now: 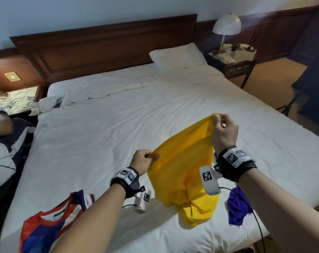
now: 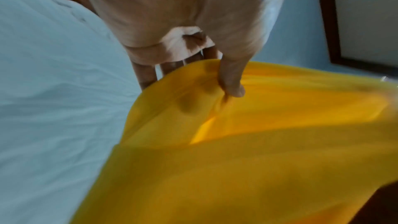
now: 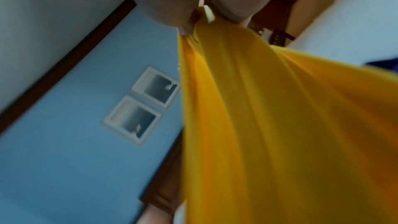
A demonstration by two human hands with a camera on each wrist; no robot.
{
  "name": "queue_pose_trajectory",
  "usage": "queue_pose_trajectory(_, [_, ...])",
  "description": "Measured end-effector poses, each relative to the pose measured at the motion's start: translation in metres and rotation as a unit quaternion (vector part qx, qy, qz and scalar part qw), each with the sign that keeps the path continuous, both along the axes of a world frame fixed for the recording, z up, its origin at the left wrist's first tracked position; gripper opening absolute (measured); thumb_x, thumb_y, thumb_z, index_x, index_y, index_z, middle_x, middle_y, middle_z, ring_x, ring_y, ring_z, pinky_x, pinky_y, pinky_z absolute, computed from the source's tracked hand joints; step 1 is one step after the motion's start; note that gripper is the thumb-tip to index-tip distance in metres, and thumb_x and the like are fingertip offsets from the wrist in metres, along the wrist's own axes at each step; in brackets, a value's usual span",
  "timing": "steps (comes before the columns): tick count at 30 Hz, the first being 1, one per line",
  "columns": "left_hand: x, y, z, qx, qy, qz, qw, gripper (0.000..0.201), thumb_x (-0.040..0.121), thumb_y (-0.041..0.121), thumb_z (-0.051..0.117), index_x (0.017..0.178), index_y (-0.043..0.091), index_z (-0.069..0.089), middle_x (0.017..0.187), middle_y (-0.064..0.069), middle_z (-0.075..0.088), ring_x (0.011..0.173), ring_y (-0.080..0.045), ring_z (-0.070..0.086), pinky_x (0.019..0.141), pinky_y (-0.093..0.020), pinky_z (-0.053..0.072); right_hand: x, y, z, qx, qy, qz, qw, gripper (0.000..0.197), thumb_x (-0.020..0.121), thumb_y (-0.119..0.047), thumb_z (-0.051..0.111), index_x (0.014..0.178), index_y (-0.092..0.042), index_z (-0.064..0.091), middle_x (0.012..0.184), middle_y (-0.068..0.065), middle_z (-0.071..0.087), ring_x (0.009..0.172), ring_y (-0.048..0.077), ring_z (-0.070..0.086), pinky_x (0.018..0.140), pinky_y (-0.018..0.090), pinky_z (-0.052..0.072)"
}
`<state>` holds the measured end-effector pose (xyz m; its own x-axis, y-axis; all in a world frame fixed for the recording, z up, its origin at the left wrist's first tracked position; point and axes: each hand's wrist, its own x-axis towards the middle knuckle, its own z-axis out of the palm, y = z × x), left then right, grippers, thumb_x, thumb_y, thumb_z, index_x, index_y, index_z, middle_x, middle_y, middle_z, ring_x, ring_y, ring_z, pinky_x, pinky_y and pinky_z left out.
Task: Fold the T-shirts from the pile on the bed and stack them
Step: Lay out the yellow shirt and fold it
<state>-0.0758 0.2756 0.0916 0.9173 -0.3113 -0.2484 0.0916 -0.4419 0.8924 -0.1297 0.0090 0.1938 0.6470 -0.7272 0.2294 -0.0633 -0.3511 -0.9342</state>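
Head view showed me the white bed (image 1: 104, 136) filling the frame, with the yellow T-shirt (image 1: 180, 172) lifted above its near edge at about five o'clock, lower part bunched on the sheet. At seven o'clock lay a red-and-navy shirt (image 1: 45, 229); a purple shirt (image 1: 237, 207) lay just right of the yellow one. My right hand (image 1: 224, 132) pinched one edge high, my left hand (image 1: 142, 161) pinched another lower. I judged the uneven hold could let the crumpled hem fold under when I laid it flat.
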Motion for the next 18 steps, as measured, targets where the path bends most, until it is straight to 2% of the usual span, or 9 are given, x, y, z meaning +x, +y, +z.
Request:
queue_pose_trajectory(2, [-0.005,-0.007,0.018,-0.03,-0.009,-0.004,0.999,0.035,0.094,0.038,0.074,0.09,0.003,0.072,0.077,-0.002,0.07,0.071,-0.021,0.063,0.068,-0.044,0.053,-0.011,0.008,-0.013,-0.028,0.048,0.112,0.992,0.022,0.102,-0.021,0.06,0.123,-0.02,0.067,0.096,-0.002,0.067,0.074,0.013,0.062,0.06,0.029,0.049])
queue_pose_trajectory(5, [-0.011,-0.029,0.062,-0.059,-0.066,-0.073,0.993,0.013,0.098,0.026,0.068,0.093,0.017,0.075,0.082,0.005,0.075,0.078,-0.007,0.067,0.075,-0.03,0.054,-0.026,0.032,-0.031,-0.072,0.153,0.331,0.928,0.05,0.101,-0.02,0.063,0.145,-0.037,0.048,0.1,-0.005,0.062,0.081,0.012,0.062,0.068,0.029,0.053])
queue_pose_trajectory(6, [-0.013,-0.035,0.075,-0.064,-0.077,-0.11,0.989,0.012,0.098,0.025,0.069,0.093,0.017,0.075,0.084,0.002,0.075,0.079,-0.008,0.066,0.075,-0.029,0.053,-0.028,0.04,-0.037,-0.105,0.176,0.372,0.905,0.044,0.101,-0.02,0.063,0.14,-0.037,0.053,0.096,-0.006,0.06,0.079,0.011,0.059,0.069,0.03,0.051])
queue_pose_trajectory(7, [-0.014,-0.037,0.087,-0.064,-0.076,-0.146,0.984,0.012,0.097,0.025,0.07,0.092,0.015,0.075,0.083,-0.001,0.074,0.078,-0.01,0.065,0.075,-0.029,0.052,-0.03,0.046,-0.042,-0.13,0.192,0.391,0.891,0.026,0.101,-0.02,0.061,0.122,-0.034,0.062,0.089,-0.008,0.058,0.075,0.01,0.055,0.069,0.03,0.047])
queue_pose_trajectory(8, [-0.014,-0.037,0.095,-0.06,-0.073,-0.176,0.98,0.014,0.096,0.024,0.072,0.09,0.011,0.073,0.08,-0.002,0.071,0.075,-0.011,0.064,0.072,-0.028,0.052,-0.032,0.05,-0.041,-0.138,0.195,0.404,0.883,0.014,0.101,-0.018,0.06,0.099,-0.032,0.063,0.081,-0.01,0.055,0.07,0.008,0.051,0.066,0.028,0.042])
queue_pose_trajectory(10, [-0.008,-0.026,0.103,-0.006,-0.077,-0.205,0.976,0.018,0.09,0.024,0.078,0.085,0.009,0.072,0.074,0.0,0.067,0.069,-0.012,0.061,0.069,-0.03,0.051,-0.033,0.046,-0.039,-0.156,0.188,0.388,0.889,0.027,0.102,-0.017,0.059,0.078,-0.029,0.055,0.071,-0.01,0.049,0.063,0.005,0.044,0.06,0.023,0.035])
queue_pose_trajectory(14, [0.012,0.02,0.076,0.18,-0.088,-0.132,0.971,0.025,0.085,0.03,0.082,0.066,0.02,0.068,0.067,0.0,0.062,0.069,-0.021,0.058,0.071,-0.041,0.052,-0.031,0.015,-0.035,-0.113,0.173,0.323,0.923,0.021,0.102,-0.016,0.058,0.082,-0.02,0.06,0.064,-0.007,0.05,0.057,0.011,0.043,0.055,0.027,0.034])
queue_pose_trajectory(16, [0.013,0.037,0.06,0.174,-0.088,-0.076,0.978,0.028,0.089,0.038,0.071,0.073,0.016,0.07,0.073,-0.008,0.064,0.074,-0.03,0.059,0.075,-0.043,0.053,-0.035,0.006,-0.042,-0.144,0.198,0.305,0.92,0.021,0.102,-0.017,0.06,0.081,-0.021,0.059,0.064,-0.007,0.052,0.059,0.014,0.047,0.059,0.03,0.035])
queue_pose_trajectory(18, [0.004,0.034,0.055,0.082,-0.07,-0.052,0.993,0.024,0.094,0.029,0.059,0.079,0.011,0.066,0.073,-0.01,0.059,0.07,-0.028,0.055,0.073,-0.044,0.052,-0.039,0.013,-0.047,-0.179,0.232,0.311,0.904,0.009,0.101,-0.018,0.06,0.093,-0.023,0.061,0.075,-0.007,0.057,0.069,0.021,0.055,0.064,0.033,0.038])
